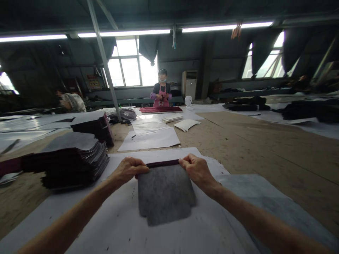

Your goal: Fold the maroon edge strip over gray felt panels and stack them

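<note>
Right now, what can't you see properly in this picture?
Head view:
- Upper corners of the gray piece: hidden by left hand and right hand.
- Dark cloth pile: cut by right edge.
- Whether the distant co-worker holds anything: too small.
- Part of the bluish sheet: hidden by right forearm.

**A wide and dim interior**

Along the dark ceiling (164,12), long light tubes (124,33) shine in a row. The grey back wall (180,54) has bright windows (129,72), partly covered by dark curtains (148,46). A pale, slanted pole (103,60) rises near one window. A tall white unit (189,86) with a grille (191,75) stands beyond the wide brown table (246,144).
</note>
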Available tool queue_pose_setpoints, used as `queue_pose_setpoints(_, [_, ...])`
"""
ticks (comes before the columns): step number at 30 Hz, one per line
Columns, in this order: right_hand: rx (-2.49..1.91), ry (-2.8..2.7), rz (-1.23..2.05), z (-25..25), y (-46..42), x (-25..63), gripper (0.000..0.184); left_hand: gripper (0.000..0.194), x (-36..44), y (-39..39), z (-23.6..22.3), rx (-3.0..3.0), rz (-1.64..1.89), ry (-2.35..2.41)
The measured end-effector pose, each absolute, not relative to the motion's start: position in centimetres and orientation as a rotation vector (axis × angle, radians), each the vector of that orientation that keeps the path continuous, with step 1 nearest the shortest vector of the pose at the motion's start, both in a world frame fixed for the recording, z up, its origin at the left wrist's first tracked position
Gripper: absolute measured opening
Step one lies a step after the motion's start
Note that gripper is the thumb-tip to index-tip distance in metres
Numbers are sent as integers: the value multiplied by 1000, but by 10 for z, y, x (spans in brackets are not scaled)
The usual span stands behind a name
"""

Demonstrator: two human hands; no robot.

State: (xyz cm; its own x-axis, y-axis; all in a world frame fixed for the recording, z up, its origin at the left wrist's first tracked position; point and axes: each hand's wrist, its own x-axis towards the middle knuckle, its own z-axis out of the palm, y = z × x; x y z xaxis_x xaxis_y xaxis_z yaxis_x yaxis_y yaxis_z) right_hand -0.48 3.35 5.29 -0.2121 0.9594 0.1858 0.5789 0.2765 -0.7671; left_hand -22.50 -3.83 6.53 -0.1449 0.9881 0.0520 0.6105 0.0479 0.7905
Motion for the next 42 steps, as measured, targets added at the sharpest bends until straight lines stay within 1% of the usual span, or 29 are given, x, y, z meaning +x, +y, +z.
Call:
queue_pose_setpoints(7, [-1476, -1965, 411, 24, 68, -31, 22, 16, -233, -11, 26, 1769, 1059, 2131])
queue_pose_setpoints(12, [-1540, -1945, 366, 14, 73, -34, 21, 21, -229, -8, 4, 1831, 1075, 2295])
queue_pose_setpoints(17, [-1606, -1918, 479, 11, 78, -32, 23, 25, -229, -8, 1, 1908, 1050, 2427])
queue_pose_setpoints(20, [-1623, -1896, 550, 10, 78, -32, 24, 35, -219, -13, 12, 2029, 989, 2463])
queue_pose_setpoints(22, [-1619, -1879, 594, 10, 78, -32, 24, 44, -206, -16, 18, 2211, 879, 2373])
queue_pose_setpoints(24, [-1613, -1862, 663, 11, 79, -31, 24, 47, -191, -17, 18, 2387, 707, 2208])
queue_pose_setpoints(28, [-1559, -1831, 937, 19, 86, -23, 25, 59, -175, -14, 5, 2480, 427, 2052])
queue_pose_setpoints(31, [-1505, -1761, 1153, 28, 91, -20, 28, 60, -176, -12, -1, 2485, 329, 2046])
queue_pose_setpoints(33, [-1485, -1697, 1232, 34, 94, -17, 30, 60, -178, -12, -1, 2489, 287, 2047])
queue_pose_setpoints(35, [-1480, -1645, 1253, 39, 94, -9, 30, 60, -179, -12, 0, 2493, 264, 2053])
queue_pose_setpoints(38, [-1495, -1608, 1196, 47, 88, 18, 28, 60, -179, -12, 1, 2502, 257, 2059])
queue_pose_setpoints(42, [-1526, -1674, 1032, 51, 55, 79, 15, 58, -178, -12, 1, 2507, 280, 2080])
